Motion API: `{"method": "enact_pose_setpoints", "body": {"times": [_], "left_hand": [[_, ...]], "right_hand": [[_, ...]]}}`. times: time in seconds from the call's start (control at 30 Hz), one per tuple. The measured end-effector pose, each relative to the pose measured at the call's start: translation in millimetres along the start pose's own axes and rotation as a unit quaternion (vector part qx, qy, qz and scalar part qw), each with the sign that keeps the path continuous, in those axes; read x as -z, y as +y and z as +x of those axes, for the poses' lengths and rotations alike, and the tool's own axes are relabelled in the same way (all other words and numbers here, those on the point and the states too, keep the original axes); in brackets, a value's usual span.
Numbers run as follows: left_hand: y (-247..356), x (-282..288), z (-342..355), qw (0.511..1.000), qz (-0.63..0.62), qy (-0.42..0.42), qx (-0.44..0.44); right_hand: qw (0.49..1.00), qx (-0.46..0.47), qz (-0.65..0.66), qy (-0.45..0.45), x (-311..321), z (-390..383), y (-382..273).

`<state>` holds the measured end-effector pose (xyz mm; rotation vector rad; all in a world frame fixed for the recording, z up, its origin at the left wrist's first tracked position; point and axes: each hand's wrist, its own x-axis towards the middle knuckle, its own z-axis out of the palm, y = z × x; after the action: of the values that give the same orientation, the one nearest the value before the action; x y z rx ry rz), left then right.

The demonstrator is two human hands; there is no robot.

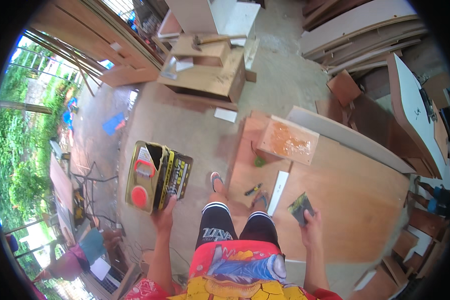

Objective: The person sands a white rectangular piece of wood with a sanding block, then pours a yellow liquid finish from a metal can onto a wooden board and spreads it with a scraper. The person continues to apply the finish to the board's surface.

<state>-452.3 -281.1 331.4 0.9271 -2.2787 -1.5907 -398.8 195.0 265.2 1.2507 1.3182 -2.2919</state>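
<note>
1. Here, seen from above, the person's left grip (165, 212) is closed around the lower edge of a boxy tin (140, 175), yellow and black, with a red cap and a red handle.
2. The tin is held left of the person's legs, above the concrete floor (180, 120).
3. The right grip (311, 224) is pinched on one end of a flat, dark pad (300, 209) with yellowish smears.
4. The pad is over a large brown board (355, 200), right of the legs.
5. Farther up on that board lies a small panel (271, 134), with a shiny orange coating (292, 140) across its face.
6. A white strip (278, 192) lies slantwise between the pad and the legs; left of it is a black-and-yellow tool (253, 189).
7. Beyond, a hammer (217, 38) rests on a stacked brown box (200, 52).
</note>
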Motion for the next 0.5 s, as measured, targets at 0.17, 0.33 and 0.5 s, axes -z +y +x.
{"method": "enact_pose_setpoints", "body": {"times": [0.17,0.33,0.5], "left_hand": [[39.9,2.9,107.9,0.988,-0.081,0.038,-0.128],[2.6,-33.7,282.5,0.979,-0.020,-0.042,-0.196],[-40.8,-142.8,536.8,0.918,-0.015,-0.288,-0.273]], "right_hand": [[0.997,0.048,0.059,0.025,-8.7,15.8,2.0],[0.978,0.178,0.023,0.109,-47.7,47.4,-7.0],[0.957,0.206,0.051,0.198,-133.0,81.5,36.4]]}}
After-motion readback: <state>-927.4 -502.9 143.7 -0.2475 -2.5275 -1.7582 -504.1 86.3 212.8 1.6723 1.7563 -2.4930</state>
